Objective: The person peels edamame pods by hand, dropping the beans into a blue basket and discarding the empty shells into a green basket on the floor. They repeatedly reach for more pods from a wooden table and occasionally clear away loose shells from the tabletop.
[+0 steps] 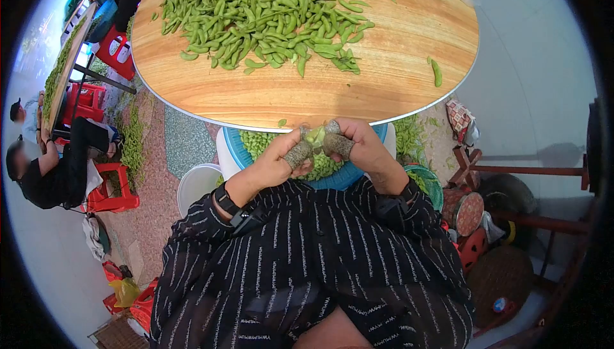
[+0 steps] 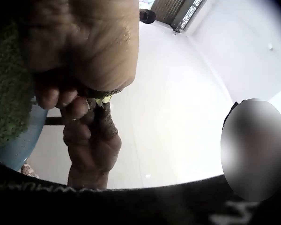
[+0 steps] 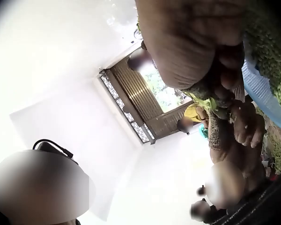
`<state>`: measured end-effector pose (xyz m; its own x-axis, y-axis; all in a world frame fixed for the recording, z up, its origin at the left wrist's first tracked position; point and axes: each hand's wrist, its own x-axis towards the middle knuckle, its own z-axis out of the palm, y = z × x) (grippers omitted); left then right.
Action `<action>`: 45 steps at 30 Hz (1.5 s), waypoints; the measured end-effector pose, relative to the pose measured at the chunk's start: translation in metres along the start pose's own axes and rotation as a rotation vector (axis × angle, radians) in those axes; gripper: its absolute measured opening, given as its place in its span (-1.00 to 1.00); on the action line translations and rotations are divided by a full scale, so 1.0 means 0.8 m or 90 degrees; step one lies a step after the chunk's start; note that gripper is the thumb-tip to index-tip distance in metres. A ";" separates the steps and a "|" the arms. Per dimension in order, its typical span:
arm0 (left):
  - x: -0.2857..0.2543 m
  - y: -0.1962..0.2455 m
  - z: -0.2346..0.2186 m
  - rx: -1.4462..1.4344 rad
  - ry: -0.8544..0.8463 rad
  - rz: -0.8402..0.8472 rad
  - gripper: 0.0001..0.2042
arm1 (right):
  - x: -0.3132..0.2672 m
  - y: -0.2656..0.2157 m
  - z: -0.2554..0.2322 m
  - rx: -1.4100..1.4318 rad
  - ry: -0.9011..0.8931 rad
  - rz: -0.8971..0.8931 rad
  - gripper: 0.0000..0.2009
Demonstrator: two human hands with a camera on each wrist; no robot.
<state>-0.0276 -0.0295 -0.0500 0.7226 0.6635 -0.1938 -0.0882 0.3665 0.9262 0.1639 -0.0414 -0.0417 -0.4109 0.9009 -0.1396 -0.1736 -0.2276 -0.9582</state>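
Observation:
My left hand (image 1: 274,162) and right hand (image 1: 366,149) meet at the near edge of the round wooden table (image 1: 256,98). Between their fingertips they pinch a green soybean pod (image 1: 314,136), mostly covered by the fingers. Rough grey-brown covers (image 1: 298,155) wrap the thumbs. Below the hands stands a blue basket (image 1: 235,146) holding many shelled green beans (image 1: 254,142). In the left wrist view a pale green bit of the pod (image 2: 104,100) shows between the thumbs. The right wrist view shows the torn pod (image 3: 205,104) at the fingertips.
A large heap of soybean pods (image 1: 268,16) covers the table's far half; a single pod (image 1: 436,73) lies at the right. A white bucket (image 1: 197,186) stands left of the basket, a green basket (image 1: 427,183) right. Other people (image 1: 48,167) sit at another table on the left.

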 end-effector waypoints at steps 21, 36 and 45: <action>-0.005 -0.006 -0.001 0.045 0.089 -0.069 -0.85 | -0.002 -0.001 0.015 -0.167 0.033 -0.058 -0.95; -0.007 -0.001 0.005 0.134 0.131 0.044 -0.92 | 0.000 -0.001 0.017 -0.190 0.073 -0.019 -0.98; -0.007 -0.002 0.006 0.091 0.106 -0.031 -0.94 | -0.004 0.002 0.014 -0.122 0.012 -0.041 -0.93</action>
<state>-0.0285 -0.0370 -0.0491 0.5995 0.7501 -0.2791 0.0508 0.3123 0.9486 0.1546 -0.0488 -0.0397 -0.3871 0.9186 -0.0794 -0.0254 -0.0967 -0.9950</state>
